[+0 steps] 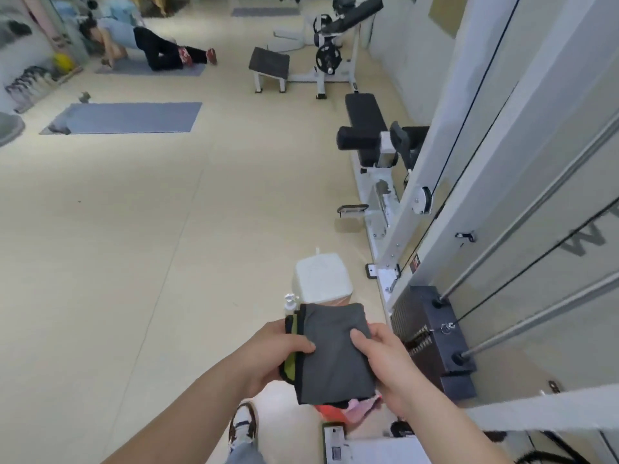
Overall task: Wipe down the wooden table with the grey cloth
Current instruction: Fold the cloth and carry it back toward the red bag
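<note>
A folded grey cloth is held in front of me with both hands, above the floor. My left hand grips its left edge, thumb on top, and also holds a green cloth with black trim underneath. My right hand grips the cloth's right edge with the thumb pressed on the grey fabric. No wooden table is in view.
A white container and a pump bottle stand just beyond the cloth. A cable weight machine fills the right side, with benches further along. A person exercises on a mat far left; another mat lies on the beige floor.
</note>
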`<move>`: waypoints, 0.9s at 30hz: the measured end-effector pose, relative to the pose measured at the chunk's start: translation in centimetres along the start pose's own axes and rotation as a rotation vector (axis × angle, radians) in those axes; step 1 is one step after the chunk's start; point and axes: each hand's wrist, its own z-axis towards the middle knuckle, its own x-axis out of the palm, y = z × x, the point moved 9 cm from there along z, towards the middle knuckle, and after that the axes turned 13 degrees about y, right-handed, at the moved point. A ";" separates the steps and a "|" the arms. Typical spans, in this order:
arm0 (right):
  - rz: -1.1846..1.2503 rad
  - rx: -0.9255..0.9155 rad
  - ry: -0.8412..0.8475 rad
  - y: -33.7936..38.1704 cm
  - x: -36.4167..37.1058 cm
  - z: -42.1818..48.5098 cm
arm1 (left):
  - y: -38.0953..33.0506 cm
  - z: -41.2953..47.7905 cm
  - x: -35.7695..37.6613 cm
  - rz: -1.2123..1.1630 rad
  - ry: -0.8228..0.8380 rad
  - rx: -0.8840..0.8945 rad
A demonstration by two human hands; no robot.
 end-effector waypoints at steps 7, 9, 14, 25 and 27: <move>0.184 0.050 -0.143 5.1 4.5 7.1 | -9.6 6.3 -8.6 0.224 0.060 -0.046; 0.228 0.061 -0.163 6.4 4.5 8.0 | -11.9 8.0 -8.9 0.332 0.084 -0.040; 0.232 0.081 -0.199 8.5 2.4 10.8 | -15.0 12.2 -8.9 0.442 0.104 -0.042; 0.394 0.080 -0.335 10.2 0.5 23.6 | -22.1 27.9 -13.6 0.660 0.195 -0.132; 0.426 0.065 -0.410 10.2 0.2 27.4 | -23.1 32.4 -15.4 0.705 0.216 -0.145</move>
